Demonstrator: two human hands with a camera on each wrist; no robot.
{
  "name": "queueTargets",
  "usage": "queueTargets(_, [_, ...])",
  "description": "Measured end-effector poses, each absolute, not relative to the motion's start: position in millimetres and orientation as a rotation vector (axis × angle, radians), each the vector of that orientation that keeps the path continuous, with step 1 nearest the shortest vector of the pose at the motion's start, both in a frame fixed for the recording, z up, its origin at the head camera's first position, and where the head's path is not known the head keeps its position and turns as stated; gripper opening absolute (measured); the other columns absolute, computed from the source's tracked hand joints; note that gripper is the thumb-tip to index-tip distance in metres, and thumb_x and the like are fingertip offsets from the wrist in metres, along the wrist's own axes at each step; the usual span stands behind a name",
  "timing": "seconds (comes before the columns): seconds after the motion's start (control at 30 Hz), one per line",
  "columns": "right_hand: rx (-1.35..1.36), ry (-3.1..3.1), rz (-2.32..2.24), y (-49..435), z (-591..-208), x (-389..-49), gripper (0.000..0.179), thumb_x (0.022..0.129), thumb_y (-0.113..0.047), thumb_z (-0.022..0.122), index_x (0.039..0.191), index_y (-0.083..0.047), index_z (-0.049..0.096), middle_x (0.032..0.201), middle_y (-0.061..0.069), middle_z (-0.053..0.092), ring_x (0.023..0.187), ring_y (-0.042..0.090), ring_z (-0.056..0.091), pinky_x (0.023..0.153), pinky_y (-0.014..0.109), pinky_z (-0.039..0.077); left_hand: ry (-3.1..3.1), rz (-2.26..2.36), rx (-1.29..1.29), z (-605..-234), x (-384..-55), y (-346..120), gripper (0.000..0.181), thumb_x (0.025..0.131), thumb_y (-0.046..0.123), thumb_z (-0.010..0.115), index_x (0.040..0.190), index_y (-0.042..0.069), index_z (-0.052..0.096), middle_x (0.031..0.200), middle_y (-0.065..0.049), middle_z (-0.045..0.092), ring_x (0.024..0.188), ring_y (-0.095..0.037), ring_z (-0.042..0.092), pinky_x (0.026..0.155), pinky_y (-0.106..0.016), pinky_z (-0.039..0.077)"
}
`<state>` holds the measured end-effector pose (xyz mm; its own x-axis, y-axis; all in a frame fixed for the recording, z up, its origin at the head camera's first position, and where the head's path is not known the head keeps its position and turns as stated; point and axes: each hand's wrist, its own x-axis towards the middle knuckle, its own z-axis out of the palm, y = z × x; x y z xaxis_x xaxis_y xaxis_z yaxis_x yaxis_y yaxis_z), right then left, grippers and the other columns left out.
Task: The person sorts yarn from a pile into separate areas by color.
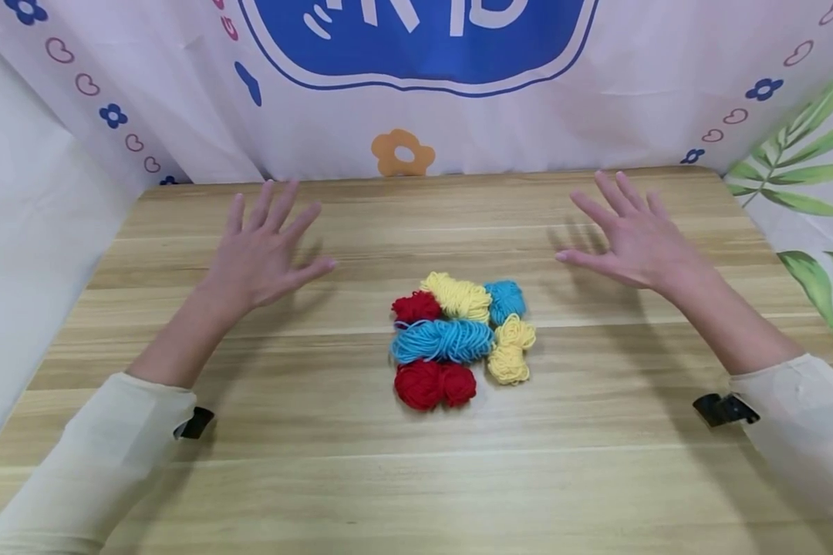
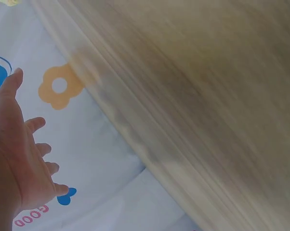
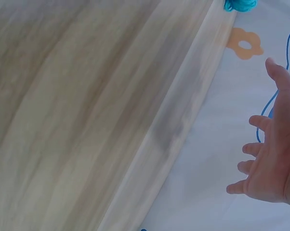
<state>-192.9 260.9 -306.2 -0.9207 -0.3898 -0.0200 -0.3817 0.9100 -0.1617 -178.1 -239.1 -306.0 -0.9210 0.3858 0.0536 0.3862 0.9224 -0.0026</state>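
Several small skeins of yarn lie bunched together mid-table in the head view. A long blue skein [image 1: 443, 341] sits in the middle, with a red skein [image 1: 434, 385] in front of it. Behind are a smaller red skein [image 1: 416, 308], a yellow skein [image 1: 460, 297] and a small blue skein [image 1: 505, 301]. Another yellow skein [image 1: 511, 351] lies at the right. My left hand [image 1: 262, 250] hovers above the table left of the yarn, fingers spread and holding nothing. On the other side my right hand [image 1: 632, 235] is likewise spread, with no yarn in it.
The wooden table [image 1: 284, 478] carries the yarn. A white printed cloth [image 1: 500, 131] hangs along its far edge, and a leaf-patterned cloth [image 1: 805, 154] is at the right. Black clips or mounts [image 1: 725, 409] show at both sleeve cuffs.
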Motion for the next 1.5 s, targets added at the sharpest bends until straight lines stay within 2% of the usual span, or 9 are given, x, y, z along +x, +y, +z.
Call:
queueTargets(0.27, [-0.669,3.007,-0.244,251,-306,-191,0.097,0.096,-0.070,0.053,0.165,-0.008,0.024,0.172,0.019,0.003,0.158,0.044,0.003,0.120,0.072,0.007,-3.015,-0.018,-0.670,-305,-176,-230,0.087,0.098,0.068,0.049,0.164,0.015,0.030,0.173,-0.015,0.007,0.159,-0.040,0.000,0.123,-0.067,-0.001])
queueTargets(0.5, [-0.748,3.023,-0.215,244,-308,-190,0.095,0.095,-0.067,0.058,0.162,-0.005,0.030,0.169,0.025,0.017,0.155,0.047,0.015,0.120,0.070,0.017,-2.964,-0.004,-0.732,-307,-175,-222,0.084,0.096,0.064,0.057,0.161,0.015,0.036,0.171,-0.017,0.017,0.156,-0.045,0.015,0.122,-0.069,0.009])
queueTargets(0.8, [-0.828,3.010,-0.251,235,-311,-190,0.091,0.093,-0.060,0.066,0.157,-0.002,0.039,0.163,0.028,0.029,0.150,0.049,0.027,0.119,0.064,0.029,-2.955,0.030,-0.783,-311,-173,-213,0.083,0.095,0.064,0.059,0.158,0.012,0.042,0.169,-0.019,0.024,0.153,-0.045,0.024,0.122,-0.068,0.016])
queueTargets(1.07, [-0.833,3.001,-0.265,227,-312,-189,0.087,0.093,-0.059,0.068,0.156,-0.003,0.043,0.163,0.025,0.032,0.149,0.047,0.033,0.108,0.067,0.041,-2.952,0.036,-0.798,-312,-172,-210,0.084,0.094,0.065,0.060,0.157,0.012,0.044,0.168,-0.019,0.027,0.152,-0.045,0.026,0.121,-0.069,0.017])
queueTargets(1.5, [-0.882,2.973,-0.323,218,-312,-186,0.082,0.093,-0.055,0.069,0.155,-0.007,0.046,0.163,0.021,0.035,0.146,0.047,0.038,0.104,0.068,0.044,-2.968,0.027,-0.818,-315,-171,-207,0.085,0.094,0.066,0.060,0.158,0.013,0.043,0.168,-0.019,0.027,0.153,-0.045,0.026,0.122,-0.068,0.015])
